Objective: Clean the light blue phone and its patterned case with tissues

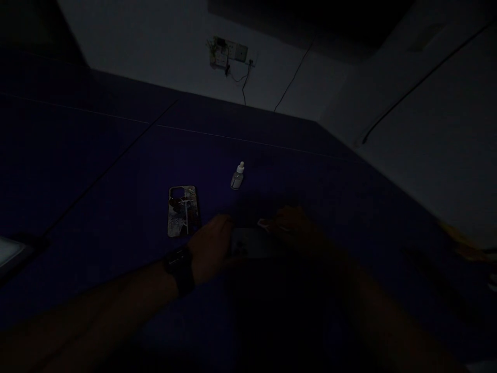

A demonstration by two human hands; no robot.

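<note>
The picture is very dark. My left hand point(212, 246), with a dark watch point(180, 267) on its wrist, is closed on the left end of a grey smartphone point(254, 244), whose back and camera bump face up. My right hand point(293, 225) is bent over the phone's right end, with a small white piece, perhaps cloth or tissue point(263, 223), at its fingertips. A patterned phone case point(184, 212) lies left of my left hand. Beyond the hands is a small clear bottle with a white dropper cap point(237, 176).
The dark blue surface point(128, 181) runs back to a pale wall with sockets, a plug and cables point(229, 52). A bright-screened device point(11, 251) shows at the left edge. At the right edge lies something yellow and orange point(462, 241).
</note>
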